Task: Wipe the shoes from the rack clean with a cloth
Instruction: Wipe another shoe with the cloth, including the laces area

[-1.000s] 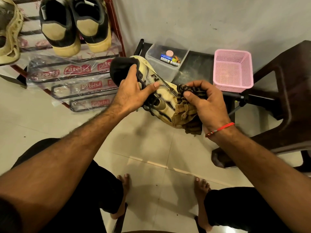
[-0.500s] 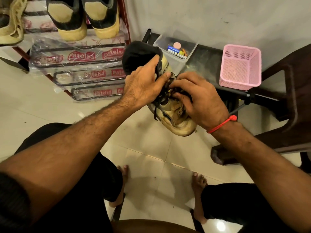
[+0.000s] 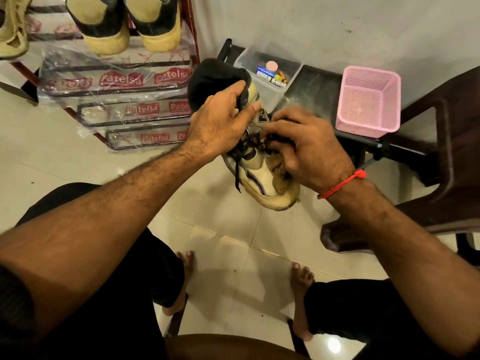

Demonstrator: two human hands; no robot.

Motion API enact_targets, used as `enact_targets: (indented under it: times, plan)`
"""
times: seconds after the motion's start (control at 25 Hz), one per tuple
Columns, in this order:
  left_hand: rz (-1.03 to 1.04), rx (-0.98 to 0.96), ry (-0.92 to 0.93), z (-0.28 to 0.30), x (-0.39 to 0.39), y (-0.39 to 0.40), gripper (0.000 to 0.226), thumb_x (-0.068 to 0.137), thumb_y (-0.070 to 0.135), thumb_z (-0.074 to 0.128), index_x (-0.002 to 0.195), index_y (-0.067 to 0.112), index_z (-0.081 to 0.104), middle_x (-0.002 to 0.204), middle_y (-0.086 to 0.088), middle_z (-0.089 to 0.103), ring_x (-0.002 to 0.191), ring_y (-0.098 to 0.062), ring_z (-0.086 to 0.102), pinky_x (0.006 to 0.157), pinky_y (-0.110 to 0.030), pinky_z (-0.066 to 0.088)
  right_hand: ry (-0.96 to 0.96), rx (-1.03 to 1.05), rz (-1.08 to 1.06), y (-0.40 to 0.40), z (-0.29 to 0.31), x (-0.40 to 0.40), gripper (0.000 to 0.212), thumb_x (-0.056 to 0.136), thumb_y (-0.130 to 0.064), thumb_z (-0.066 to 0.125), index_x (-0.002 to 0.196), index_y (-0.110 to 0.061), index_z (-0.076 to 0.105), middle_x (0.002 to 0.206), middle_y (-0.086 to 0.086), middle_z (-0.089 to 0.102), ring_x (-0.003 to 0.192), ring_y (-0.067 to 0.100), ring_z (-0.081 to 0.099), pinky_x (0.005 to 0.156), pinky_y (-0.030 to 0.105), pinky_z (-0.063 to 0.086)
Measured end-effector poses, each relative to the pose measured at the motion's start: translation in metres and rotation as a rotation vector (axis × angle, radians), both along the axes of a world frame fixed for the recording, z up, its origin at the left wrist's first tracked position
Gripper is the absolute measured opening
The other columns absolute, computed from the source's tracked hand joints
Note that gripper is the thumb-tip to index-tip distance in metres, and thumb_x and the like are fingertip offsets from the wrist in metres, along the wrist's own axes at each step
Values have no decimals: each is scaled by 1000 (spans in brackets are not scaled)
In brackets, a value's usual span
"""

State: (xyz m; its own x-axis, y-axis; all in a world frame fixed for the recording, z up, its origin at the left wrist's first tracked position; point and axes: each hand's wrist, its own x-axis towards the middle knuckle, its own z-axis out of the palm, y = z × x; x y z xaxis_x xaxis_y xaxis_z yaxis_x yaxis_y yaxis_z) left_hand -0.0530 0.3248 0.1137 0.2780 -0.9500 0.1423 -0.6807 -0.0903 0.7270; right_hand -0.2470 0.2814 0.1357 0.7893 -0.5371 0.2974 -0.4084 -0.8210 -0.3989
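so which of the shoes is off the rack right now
The cream sneaker with loose black laces, gripped in the left hand. The two black-and-yellow shoes sit on the rack.

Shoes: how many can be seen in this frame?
4. One shoe gripped by the left hand; two black-and-yellow shoes on the rack's top shelf; one partly cropped shoe at the left edge. Others may lie outside the frame.
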Motion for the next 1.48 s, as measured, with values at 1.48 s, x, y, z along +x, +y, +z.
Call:
enact_targets:
  times: [1.48]
  plan:
    - [121, -167, 201, -4, 17, 12, 54, 98, 54, 55, 136, 17, 64, 117, 2, 75, 106, -13, 71, 90, -44, 60, 473, 497, 141, 15, 13, -12, 19, 87, -14, 71, 103, -23, 74, 105, -7, 64, 99, 10, 60, 91, 27, 52]
